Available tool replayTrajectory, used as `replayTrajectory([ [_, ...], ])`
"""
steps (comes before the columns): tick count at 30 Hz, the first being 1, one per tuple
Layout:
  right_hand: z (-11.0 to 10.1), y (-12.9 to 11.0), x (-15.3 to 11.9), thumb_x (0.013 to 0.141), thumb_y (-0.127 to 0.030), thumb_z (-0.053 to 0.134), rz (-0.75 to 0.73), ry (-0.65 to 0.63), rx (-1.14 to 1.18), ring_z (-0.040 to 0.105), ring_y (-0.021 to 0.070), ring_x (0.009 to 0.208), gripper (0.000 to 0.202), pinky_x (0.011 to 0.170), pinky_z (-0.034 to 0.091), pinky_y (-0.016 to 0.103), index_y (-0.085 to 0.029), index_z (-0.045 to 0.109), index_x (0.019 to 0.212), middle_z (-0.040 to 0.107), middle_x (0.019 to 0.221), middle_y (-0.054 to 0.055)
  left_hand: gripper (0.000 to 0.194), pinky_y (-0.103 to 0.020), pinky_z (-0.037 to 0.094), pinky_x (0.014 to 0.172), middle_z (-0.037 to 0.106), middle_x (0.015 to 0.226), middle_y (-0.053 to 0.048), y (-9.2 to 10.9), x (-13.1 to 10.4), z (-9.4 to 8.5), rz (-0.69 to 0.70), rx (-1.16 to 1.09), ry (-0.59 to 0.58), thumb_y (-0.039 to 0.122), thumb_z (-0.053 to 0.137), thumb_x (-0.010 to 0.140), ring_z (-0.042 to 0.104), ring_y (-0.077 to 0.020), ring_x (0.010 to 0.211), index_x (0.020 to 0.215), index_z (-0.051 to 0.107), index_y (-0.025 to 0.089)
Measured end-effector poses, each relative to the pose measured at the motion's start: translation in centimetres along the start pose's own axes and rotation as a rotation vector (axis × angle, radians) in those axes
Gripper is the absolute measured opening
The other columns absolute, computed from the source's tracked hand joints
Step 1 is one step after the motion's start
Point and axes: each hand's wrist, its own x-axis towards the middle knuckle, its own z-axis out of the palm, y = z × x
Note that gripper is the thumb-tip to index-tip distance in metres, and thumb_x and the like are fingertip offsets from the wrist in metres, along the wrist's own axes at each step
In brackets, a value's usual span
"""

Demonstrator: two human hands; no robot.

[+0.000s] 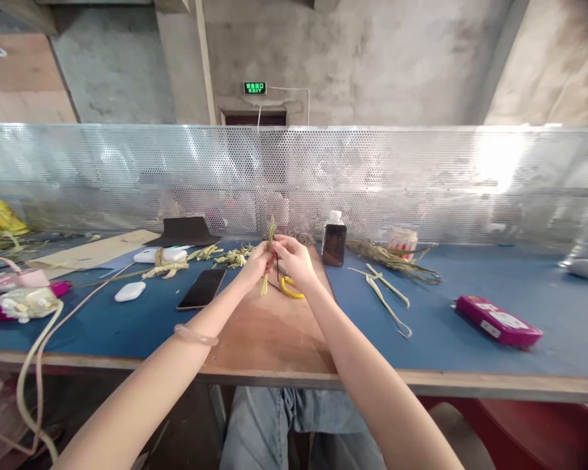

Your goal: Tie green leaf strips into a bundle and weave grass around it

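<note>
A slim green strip [271,230] is held upright above the far part of the wooden board [274,339]. It is pinched between the bent fingertips of the left hand [259,262], while the fingertips of the right hand [294,260] are closed on it from the other side. Its lower end is left hanging below the fingers, over the board. A dark, thin strand is also seen at the fingers; which hand it is gripped by cannot be told. A yellow handle [293,288] is seen lying on the board, partly covered by the right wrist.

Just left of the board, a black phone [202,289] is laid flat on the blue tabletop [402,352], with pale green scraps [232,257] scattered beyond it. Farther left of the board, a white case [130,292] is placed, and a black folded sheet [186,230] is set toward the back.

Just right of the board's far end, a dark bottle with a white cap [334,241] is stood upright. Farther right of the board, a dried leaf bundle [396,256], forked pale stalks [385,297] and a magenta packet [498,320] are laid. Behind the board, a perforated metal screen [215,170] is raised.
</note>
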Motion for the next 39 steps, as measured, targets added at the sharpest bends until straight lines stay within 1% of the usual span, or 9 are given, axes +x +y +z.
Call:
replayTrajectory([
  [2,-0.2,0.3,0.2,0.074,-0.037,0.061,-0.003,0.063,0.006,0.059,0.0158,0.082,0.019,0.07,0.047,0.027,-0.018,0.062,0.071,0.063,0.097,0.005,0.016,-0.018,0.017,0.039,0.031,0.054,0.008,0.3,0.0,-0.2,-0.01,-0.043,0.013,0.032,0.056,0.08,0.028,-0.0053,0.041,0.088,0.053,0.018],
  [5,-0.6,0.7,0.5,0.076,-0.039,0.057,0.013,0.154,-0.013,0.056,0.0139,0.068,0.022,0.062,0.046,0.026,-0.017,0.06,0.075,0.06,0.073,0.002,0.021,-0.017,0.015,0.039,0.028,0.057,0.007,0.5,0.0,-0.6,-0.019,-0.099,0.032,0.038,0.056,0.08,0.025,-0.0041,0.041,0.082,0.053,0.017],
  [10,-0.7,0.6,0.3,0.074,-0.04,0.057,0.034,0.191,-0.059,0.05,0.012,0.056,0.024,0.055,0.042,0.024,-0.017,0.058,0.071,0.054,0.059,-0.002,0.028,-0.016,0.013,0.037,0.029,0.055,0.008,0.2,0.0,-0.7,-0.044,-0.144,0.052,0.042,0.058,0.079,0.024,-0.0032,0.039,0.072,0.047,0.018],
  [15,-0.5,0.4,0.0,0.073,-0.04,0.059,0.036,0.174,-0.068,0.05,0.0113,0.057,0.024,0.053,0.042,0.023,-0.016,0.059,0.071,0.054,0.063,-0.002,0.031,-0.016,0.013,0.036,0.028,0.053,0.008,0.0,-0.2,-0.4,-0.055,-0.152,0.061,0.042,0.063,0.076,0.023,-0.0027,0.038,0.069,0.045,0.018],
  [19,-0.3,0.3,0.0,0.072,-0.039,0.06,0.055,0.113,-0.027,0.051,0.0115,0.06,0.024,0.055,0.044,0.023,-0.015,0.063,0.071,0.057,0.065,0.0,0.03,-0.015,0.012,0.036,0.028,0.053,0.009,0.2,-0.2,-0.4,-0.048,-0.152,0.057,0.043,0.06,0.078,0.022,-0.0028,0.038,0.071,0.045,0.018],
  [27,-0.2,-0.7,-0.4,0.071,-0.038,0.062,0.11,0.045,0.079,0.055,0.0127,0.069,0.025,0.06,0.046,0.024,-0.015,0.069,0.079,0.065,0.082,0.005,0.027,-0.015,0.012,0.035,0.03,0.054,0.008,0.6,-0.2,-0.6,-0.025,-0.154,0.018,0.044,0.056,0.082,0.022,-0.0031,0.037,0.075,0.046,0.019],
  [33,-0.3,-0.2,-0.2,0.072,-0.044,0.06,0.121,0.056,0.135,0.055,0.0123,0.065,0.027,0.061,0.046,0.025,-0.017,0.061,0.071,0.064,0.077,0.004,0.031,-0.015,0.017,0.035,0.032,0.055,0.007,0.5,-0.4,-0.5,-0.045,-0.18,-0.03,0.047,0.057,0.08,0.025,-0.0038,0.039,0.073,0.048,0.018],
  [35,-0.3,-0.1,-0.2,0.072,-0.044,0.06,0.122,0.063,0.139,0.055,0.0121,0.064,0.027,0.061,0.045,0.025,-0.017,0.06,0.071,0.063,0.075,0.003,0.031,-0.015,0.022,0.037,0.033,0.055,0.006,0.3,-0.5,-0.5,-0.048,-0.19,-0.038,0.047,0.058,0.08,0.029,-0.0048,0.041,0.074,0.05,0.018],
  [39,-0.4,-0.1,-0.1,0.072,-0.042,0.061,0.106,0.069,0.111,0.049,0.0097,0.058,0.025,0.055,0.041,0.023,-0.017,0.062,0.073,0.061,0.071,0.0,0.03,-0.016,0.028,0.041,0.033,0.056,0.006,0.0,-0.5,-0.4,-0.05,-0.204,-0.053,0.046,0.057,0.082,0.033,-0.0055,0.044,0.074,0.05,0.018],
])
